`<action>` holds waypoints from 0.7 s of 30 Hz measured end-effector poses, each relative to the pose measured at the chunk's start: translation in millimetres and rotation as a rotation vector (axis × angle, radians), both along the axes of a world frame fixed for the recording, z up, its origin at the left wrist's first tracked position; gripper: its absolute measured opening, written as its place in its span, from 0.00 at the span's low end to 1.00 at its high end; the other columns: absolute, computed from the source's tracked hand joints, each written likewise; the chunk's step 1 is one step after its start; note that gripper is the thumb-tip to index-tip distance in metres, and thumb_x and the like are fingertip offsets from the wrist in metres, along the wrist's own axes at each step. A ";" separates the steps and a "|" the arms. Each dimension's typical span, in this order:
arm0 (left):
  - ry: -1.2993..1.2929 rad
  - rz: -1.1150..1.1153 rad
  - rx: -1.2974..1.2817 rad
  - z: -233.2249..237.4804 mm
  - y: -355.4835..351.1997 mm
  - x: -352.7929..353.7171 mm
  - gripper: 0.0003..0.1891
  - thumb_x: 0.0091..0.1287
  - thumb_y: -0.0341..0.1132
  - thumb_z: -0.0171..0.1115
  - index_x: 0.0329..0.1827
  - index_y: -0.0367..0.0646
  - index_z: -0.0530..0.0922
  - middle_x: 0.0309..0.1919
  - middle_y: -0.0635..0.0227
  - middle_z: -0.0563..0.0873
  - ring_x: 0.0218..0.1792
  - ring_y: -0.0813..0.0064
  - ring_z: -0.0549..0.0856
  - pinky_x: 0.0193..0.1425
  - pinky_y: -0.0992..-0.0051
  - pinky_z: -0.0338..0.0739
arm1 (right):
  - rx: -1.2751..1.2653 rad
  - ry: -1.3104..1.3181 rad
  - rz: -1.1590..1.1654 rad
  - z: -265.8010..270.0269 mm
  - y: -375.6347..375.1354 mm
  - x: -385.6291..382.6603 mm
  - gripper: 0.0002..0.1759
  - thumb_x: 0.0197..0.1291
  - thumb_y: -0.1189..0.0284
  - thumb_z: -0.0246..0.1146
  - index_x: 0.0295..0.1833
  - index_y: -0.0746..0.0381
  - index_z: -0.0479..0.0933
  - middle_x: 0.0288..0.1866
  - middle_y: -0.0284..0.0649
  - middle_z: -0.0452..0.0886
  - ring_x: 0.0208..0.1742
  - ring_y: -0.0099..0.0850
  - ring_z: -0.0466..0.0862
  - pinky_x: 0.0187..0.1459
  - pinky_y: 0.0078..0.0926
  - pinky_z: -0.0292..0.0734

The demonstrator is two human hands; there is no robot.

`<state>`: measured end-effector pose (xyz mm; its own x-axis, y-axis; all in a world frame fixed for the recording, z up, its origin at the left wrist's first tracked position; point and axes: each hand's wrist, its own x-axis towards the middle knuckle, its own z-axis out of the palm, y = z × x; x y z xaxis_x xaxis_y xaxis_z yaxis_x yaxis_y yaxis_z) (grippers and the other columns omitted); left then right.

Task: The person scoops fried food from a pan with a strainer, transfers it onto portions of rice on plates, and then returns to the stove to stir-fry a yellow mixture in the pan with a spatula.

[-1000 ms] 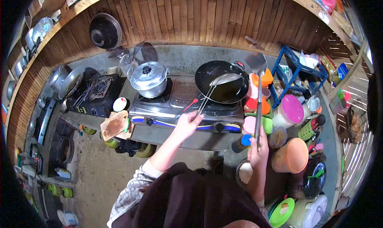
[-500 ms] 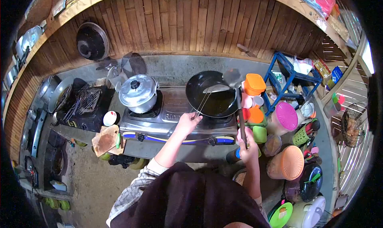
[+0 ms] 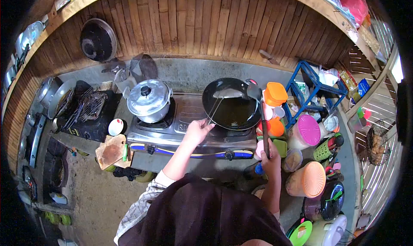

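Two utensils are held over the round black wok point(image 3: 234, 115) on the steel gas stove point(image 3: 189, 112). A long wire-handled metal skimmer point(image 3: 228, 93) is gripped by the left hand point(image 3: 197, 131) and a dark-handled steel spatula point(image 3: 254, 91) by the right hand point(image 3: 271, 156). The spatula has been brought in to the wok's rim.

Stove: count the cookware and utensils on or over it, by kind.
Lidded pot: 1
Wok: 1
Skimmer, held by left hand: 1
Spatula, held by right hand: 1
Total: 4
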<state>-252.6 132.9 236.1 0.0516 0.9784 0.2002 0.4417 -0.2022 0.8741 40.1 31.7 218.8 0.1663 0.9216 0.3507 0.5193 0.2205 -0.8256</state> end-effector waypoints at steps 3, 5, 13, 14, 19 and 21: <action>-0.145 0.064 -0.102 32.1 -9.3 -1.3 0.18 0.62 0.42 0.58 0.45 0.35 0.78 0.20 0.63 0.81 0.22 0.84 0.78 0.26 0.78 0.72 | -0.082 -0.112 -0.088 9.2 -4.1 -1.1 0.26 0.52 0.77 0.58 0.59 0.61 0.65 0.54 0.52 0.70 0.55 0.45 0.73 0.53 0.32 0.70; -0.139 0.042 -0.051 32.4 -8.3 -0.9 0.20 0.63 0.45 0.54 0.51 0.38 0.75 0.19 0.51 0.79 0.24 0.60 0.82 0.32 0.67 0.73 | -0.111 -0.118 -0.084 30.0 -11.6 -9.2 0.24 0.51 0.77 0.58 0.57 0.62 0.67 0.52 0.52 0.72 0.53 0.44 0.75 0.52 0.32 0.70; 0.070 -0.033 0.005 47.2 -15.1 6.7 0.23 0.62 0.44 0.55 0.47 0.29 0.75 0.24 0.43 0.79 0.31 0.52 0.82 0.37 0.65 0.74 | -0.072 -0.238 -0.071 46.0 -18.0 -22.5 0.26 0.46 0.84 0.55 0.56 0.68 0.69 0.52 0.51 0.75 0.54 0.37 0.76 0.54 0.26 0.69; 0.082 -0.046 0.034 40.2 -10.2 4.1 0.23 0.62 0.44 0.55 0.47 0.28 0.75 0.25 0.43 0.80 0.32 0.52 0.82 0.38 0.65 0.74 | -0.051 -0.223 -0.081 42.7 -17.2 -20.7 0.26 0.45 0.84 0.55 0.55 0.68 0.70 0.52 0.51 0.75 0.55 0.38 0.76 0.54 0.27 0.69; 0.042 0.003 0.069 39.1 -13.1 5.1 0.19 0.63 0.41 0.54 0.48 0.33 0.76 0.23 0.48 0.80 0.25 0.67 0.83 0.34 0.71 0.74 | -0.073 -0.236 -0.097 52.7 -23.2 -26.5 0.26 0.44 0.85 0.55 0.55 0.67 0.71 0.52 0.50 0.75 0.56 0.39 0.75 0.55 0.29 0.68; 0.059 -0.031 0.089 33.3 -7.8 2.0 0.21 0.63 0.42 0.54 0.49 0.30 0.74 0.26 0.45 0.80 0.31 0.60 0.83 0.38 0.68 0.74 | -0.081 -0.271 -0.108 56.5 -25.8 -30.1 0.27 0.44 0.85 0.55 0.55 0.66 0.71 0.52 0.50 0.75 0.55 0.40 0.75 0.55 0.29 0.68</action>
